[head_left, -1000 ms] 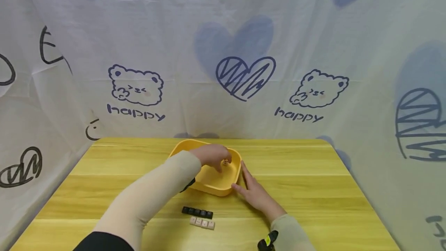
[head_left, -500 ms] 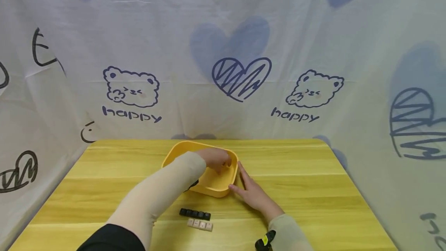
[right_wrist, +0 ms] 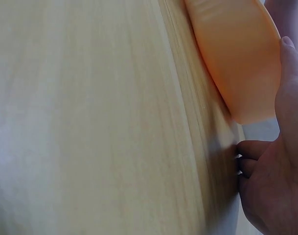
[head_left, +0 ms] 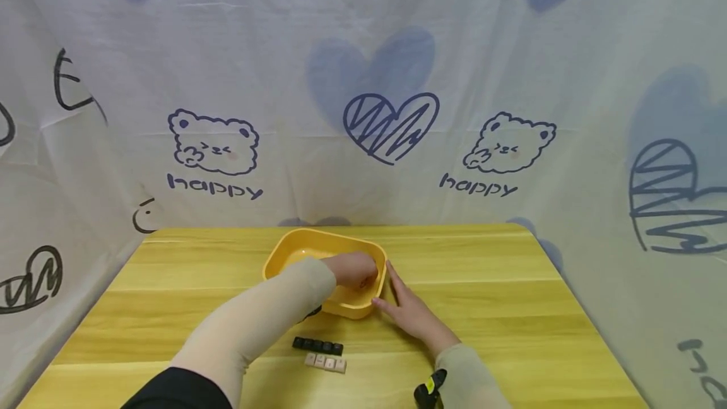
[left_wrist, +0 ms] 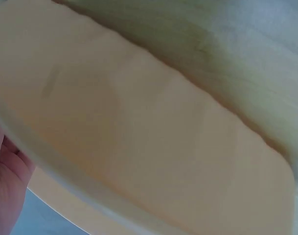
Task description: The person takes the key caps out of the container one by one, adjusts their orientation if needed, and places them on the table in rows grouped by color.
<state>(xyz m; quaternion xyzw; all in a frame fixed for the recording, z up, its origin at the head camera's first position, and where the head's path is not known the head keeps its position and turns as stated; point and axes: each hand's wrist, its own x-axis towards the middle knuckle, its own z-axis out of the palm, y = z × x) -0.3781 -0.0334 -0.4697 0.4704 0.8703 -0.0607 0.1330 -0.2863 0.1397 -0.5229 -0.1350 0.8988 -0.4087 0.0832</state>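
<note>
My left hand [head_left: 353,269] reaches down inside a yellow plastic basin [head_left: 284,246], near its right end, with the fingers bent downward. A small brownish spot shows by those fingers, too small to identify; whether they pinch anything is hidden. In the left wrist view, the basin's pale wall [left_wrist: 153,122] fills most of the picture and covers the fingertips. My right hand [head_left: 417,315] rests against the basin's right end from outside. Its thumb [right_wrist: 288,58] touches the wall near the rim, while the other fingers extend along the outside and look straight or relaxed.
In front of the basin lie a row of black keycaps [head_left: 318,346] and, just nearer, a row of beige keycaps [head_left: 325,362]. They sit on a wood-grain table [head_left: 500,320]. A printed white curtain [head_left: 307,81] hangs behind and at both sides.
My left hand has sunk lower into the basin; a small patterned thing seen by its fingers a second ago is now mostly hidden. The right hand stays against the basin. The view shifted slightly.
</note>
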